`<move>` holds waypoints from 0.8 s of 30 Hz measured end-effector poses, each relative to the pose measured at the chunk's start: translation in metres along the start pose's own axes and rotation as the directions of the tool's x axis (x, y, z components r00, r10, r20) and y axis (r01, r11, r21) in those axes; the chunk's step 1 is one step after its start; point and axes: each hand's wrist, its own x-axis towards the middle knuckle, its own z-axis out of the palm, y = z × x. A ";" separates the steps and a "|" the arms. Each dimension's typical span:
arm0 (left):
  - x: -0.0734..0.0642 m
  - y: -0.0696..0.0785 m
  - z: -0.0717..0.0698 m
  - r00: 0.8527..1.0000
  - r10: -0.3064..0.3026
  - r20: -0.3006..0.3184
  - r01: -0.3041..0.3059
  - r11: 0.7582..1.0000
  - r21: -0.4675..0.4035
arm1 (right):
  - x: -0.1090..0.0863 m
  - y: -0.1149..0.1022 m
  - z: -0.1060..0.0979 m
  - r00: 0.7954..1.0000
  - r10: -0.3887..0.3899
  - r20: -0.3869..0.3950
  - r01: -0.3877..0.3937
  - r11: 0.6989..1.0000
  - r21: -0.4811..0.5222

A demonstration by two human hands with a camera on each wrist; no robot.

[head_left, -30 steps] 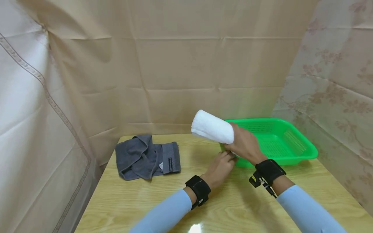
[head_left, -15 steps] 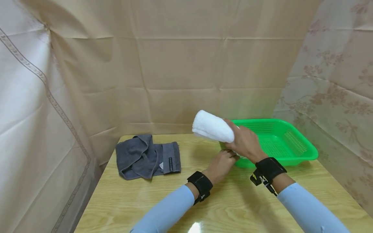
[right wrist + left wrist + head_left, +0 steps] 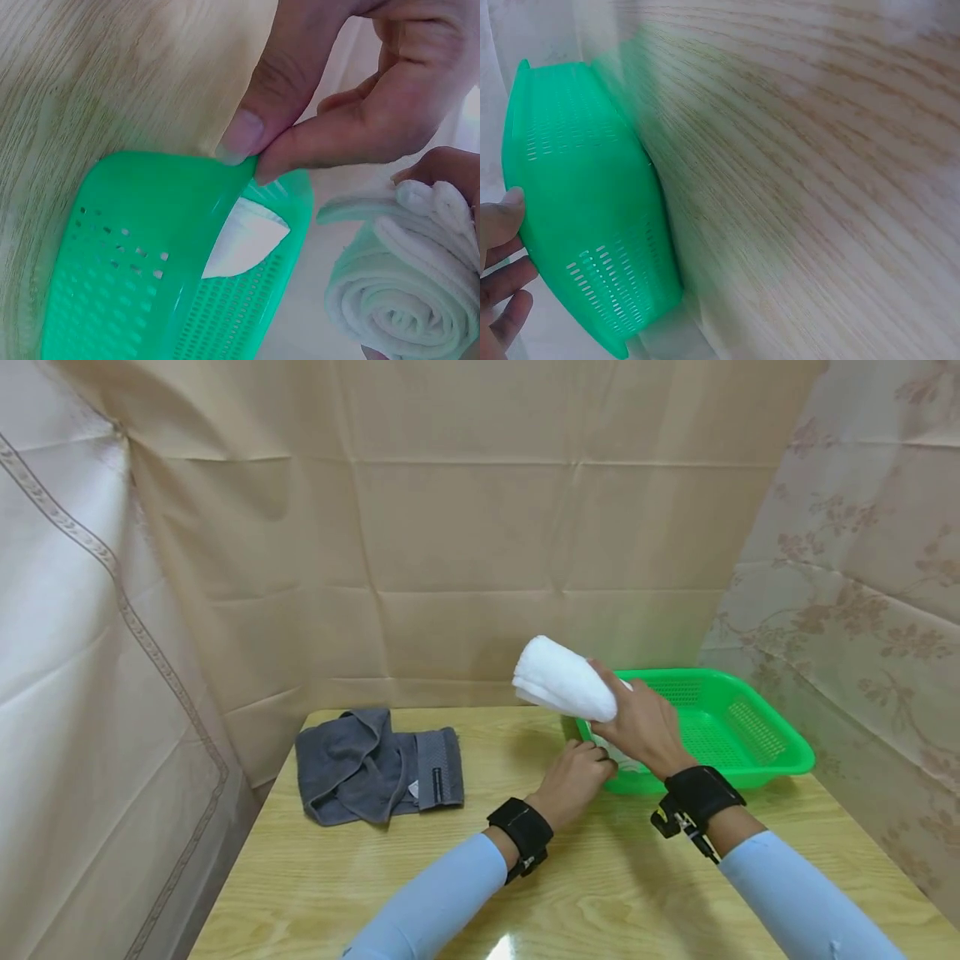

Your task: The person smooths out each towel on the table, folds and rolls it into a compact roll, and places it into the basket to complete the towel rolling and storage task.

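A tightly rolled white towel (image 3: 564, 678) is gripped by my right hand (image 3: 647, 727), above the near left side of a green plastic basket (image 3: 787, 756). Its spiral end faces the camera in the right wrist view, where the roll (image 3: 394, 307) hangs beside the basket. My left hand (image 3: 573, 783) pinches the basket's left rim between thumb and fingers; the right wrist view shows that thumb (image 3: 244, 135) on the rim. Inside the basket near this rim lies a white piece (image 3: 246, 241), partly hidden by the basket wall.
A crumpled dark grey towel (image 3: 360, 768) with a patterned band lies at the left of the wooden table (image 3: 337, 893). Beige cloth (image 3: 465, 527) hangs behind the table, and a floral cloth (image 3: 862, 610) hangs along its right side.
My right hand has shifted a little to the right and up with the rolled towel. My left hand stays at the rim, slightly farther right. The white piece in the basket shows more.
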 end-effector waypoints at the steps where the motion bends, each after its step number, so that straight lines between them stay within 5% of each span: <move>1: 0.000 0.000 0.000 1.000 -0.003 0.002 0.003 1.000 -0.006 | 0.000 0.001 0.000 1.000 0.004 0.001 -0.004 1.000 -0.001; 10: 0.000 -0.001 -0.003 0.999 -0.038 0.013 0.040 0.993 -0.110 | -0.003 0.009 0.001 0.999 0.046 0.026 -0.045 0.999 -0.020; 24: 0.000 -0.001 -0.002 0.998 -0.054 0.015 0.056 0.991 -0.125 | -0.007 0.021 0.000 0.995 0.090 0.038 -0.089 0.995 -0.039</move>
